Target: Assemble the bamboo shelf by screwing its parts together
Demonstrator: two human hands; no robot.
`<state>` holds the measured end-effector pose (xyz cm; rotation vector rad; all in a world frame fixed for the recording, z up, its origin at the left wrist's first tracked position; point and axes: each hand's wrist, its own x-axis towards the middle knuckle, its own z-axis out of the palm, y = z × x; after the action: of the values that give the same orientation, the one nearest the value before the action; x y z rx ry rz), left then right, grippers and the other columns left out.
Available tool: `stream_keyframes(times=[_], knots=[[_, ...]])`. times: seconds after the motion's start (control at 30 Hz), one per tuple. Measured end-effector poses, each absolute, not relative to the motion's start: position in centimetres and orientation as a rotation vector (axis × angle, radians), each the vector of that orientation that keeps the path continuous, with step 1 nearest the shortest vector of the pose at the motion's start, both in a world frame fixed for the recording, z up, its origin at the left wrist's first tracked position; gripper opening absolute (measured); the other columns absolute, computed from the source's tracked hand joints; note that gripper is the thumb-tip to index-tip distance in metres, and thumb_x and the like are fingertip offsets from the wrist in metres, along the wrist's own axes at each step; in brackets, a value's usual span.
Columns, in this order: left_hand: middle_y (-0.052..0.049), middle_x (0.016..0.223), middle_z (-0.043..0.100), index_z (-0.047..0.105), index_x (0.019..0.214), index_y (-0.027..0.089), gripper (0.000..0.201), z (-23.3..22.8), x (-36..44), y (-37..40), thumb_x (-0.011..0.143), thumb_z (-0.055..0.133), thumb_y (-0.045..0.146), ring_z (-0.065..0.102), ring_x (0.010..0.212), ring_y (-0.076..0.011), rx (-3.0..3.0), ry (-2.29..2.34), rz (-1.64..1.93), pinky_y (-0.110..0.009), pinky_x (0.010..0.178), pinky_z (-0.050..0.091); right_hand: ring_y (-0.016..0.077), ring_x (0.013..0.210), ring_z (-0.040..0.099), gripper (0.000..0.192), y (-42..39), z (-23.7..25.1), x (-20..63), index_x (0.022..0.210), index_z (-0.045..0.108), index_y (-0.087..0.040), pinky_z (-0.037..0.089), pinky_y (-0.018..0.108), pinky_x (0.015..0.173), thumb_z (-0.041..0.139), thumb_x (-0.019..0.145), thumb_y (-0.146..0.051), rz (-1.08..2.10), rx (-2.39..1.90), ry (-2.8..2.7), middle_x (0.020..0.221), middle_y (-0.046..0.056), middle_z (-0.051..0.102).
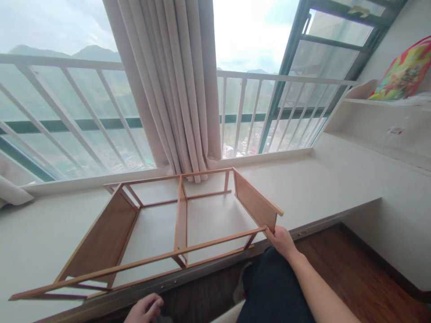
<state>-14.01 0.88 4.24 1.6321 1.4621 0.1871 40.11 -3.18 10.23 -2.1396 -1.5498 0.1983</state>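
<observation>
Head view: wooden shelf frame [182, 224] lying on its side on the pale window ledge [319, 188], just in front of the beige curtain [175, 89], gripped at its near right corner by the right hand [283, 240], fingers closed around the end of the front rail where the side board met it. Left hand [146, 309] low at the bottom edge, loosely curled with nothing seen in it, just short of the ledge's front and apart from the frame
</observation>
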Motion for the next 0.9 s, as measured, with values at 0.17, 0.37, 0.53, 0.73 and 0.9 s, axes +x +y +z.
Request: stream_keyframes(times=[0.17,0.37,0.53,0.73,0.9], knots=[[-0.002,0.069,0.061,0.061,0.072,0.022,0.069,5.4,-13.4,1.0,0.071,0.042,0.088,0.059,0.073,-0.0220,1.636,1.421,0.185,-0.031,0.073,0.050,0.0223,0.061,0.061,0.054,-1.9,9.9,38.7,0.066,0.060,-0.020,0.032,0.030,0.059,0.029,0.100,-0.048,0.219,-2.157,-1.635,0.064,0.011,0.067],[-0.003,0.082,0.066,0.067,0.086,0.020,0.069,8.0,-10.7,0.7,0.080,0.042,0.085,0.060,0.081,-0.0204,1.706,1.206,0.187,-0.030,0.077,0.048,0.0243,0.072,0.068,0.050,-1.2,8.3,38.1,0.076,0.068,-0.018,0.038,0.030,0.065,0.032,0.102,-0.040,0.156,-2.198,-1.664,0.076,0.014,0.074],[-0.004,0.081,0.067,0.067,0.086,0.017,0.052,16.0,-5.0,-0.9,0.086,0.053,0.067,0.061,0.072,-0.0156,1.655,1.000,-0.004,-0.023,0.062,0.045,0.0239,0.075,0.071,0.047,-0.9,7.6,37.9,0.085,0.073,-0.018,0.040,0.029,0.067,0.035,0.103,-0.038,0.118,-2.219,-1.676,0.079,0.012,0.076],[-0.002,0.071,0.065,0.069,0.088,0.016,0.037,29.2,3.4,-0.2,0.090,0.058,0.052,0.060,0.064,-0.0128,1.534,0.640,-0.051,-0.020,0.054,0.043,0.0243,0.083,0.072,0.045,-0.1,7.0,36.3,0.094,0.076,-0.016,0.043,0.029,0.071,0.037,0.104,-0.036,0.145,-2.255,-1.655,0.088,0.013,0.077],[-0.001,0.064,0.061,0.062,0.072,0.016,0.045,32.1,12.1,5.7,0.094,0.048,0.053,0.056,0.059,-0.0112,1.893,0.841,0.311,-0.021,0.054,0.042,0.0244,0.094,0.072,0.044,0.8,7.0,35.0,0.109,0.075,-0.015,0.045,0.028,0.077,0.035,0.105,-0.033,0.279,-2.281,-1.620,0.100,0.014,0.078]])
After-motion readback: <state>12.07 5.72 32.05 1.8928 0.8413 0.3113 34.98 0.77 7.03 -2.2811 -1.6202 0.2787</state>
